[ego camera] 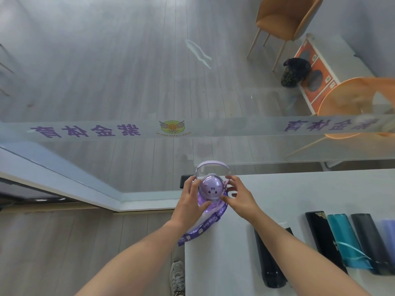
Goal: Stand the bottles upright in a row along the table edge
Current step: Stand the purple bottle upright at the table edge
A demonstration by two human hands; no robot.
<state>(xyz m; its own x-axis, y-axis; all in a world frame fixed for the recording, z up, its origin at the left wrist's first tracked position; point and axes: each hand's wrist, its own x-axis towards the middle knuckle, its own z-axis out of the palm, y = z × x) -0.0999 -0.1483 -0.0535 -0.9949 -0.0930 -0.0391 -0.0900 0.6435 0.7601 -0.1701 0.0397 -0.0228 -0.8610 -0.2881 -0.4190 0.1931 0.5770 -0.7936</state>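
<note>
Both hands close around the purple water bottle [210, 190], which stands upright at the bench's far left corner: the left hand [189, 202] wraps its left side with the thumb across the front, and the right hand [239, 196] pinches its right side with fingertips on the domed lid. Below the grip, the bottle's purple strap [202, 228] trails toward the viewer and droops over the left edge of the white bench [299, 189]. That edge runs just under the left hand, with open floor beyond it and a sneaker [177, 276] on the floor below.

Right of the grip and nearer the viewer, four bottles lie on their sides, close together: a black bottle [268, 261] partly under the right forearm, a second black bottle [322, 236], a teal bottle [344, 240] and a grey bottle [368, 238]. The bench between them and the grip is bare.

Beyond the grip a glass partition [149, 129] carries a frosted band with purple lettering. Past it stand an orange chair [284, 18] and pale plank flooring [106, 60].
</note>
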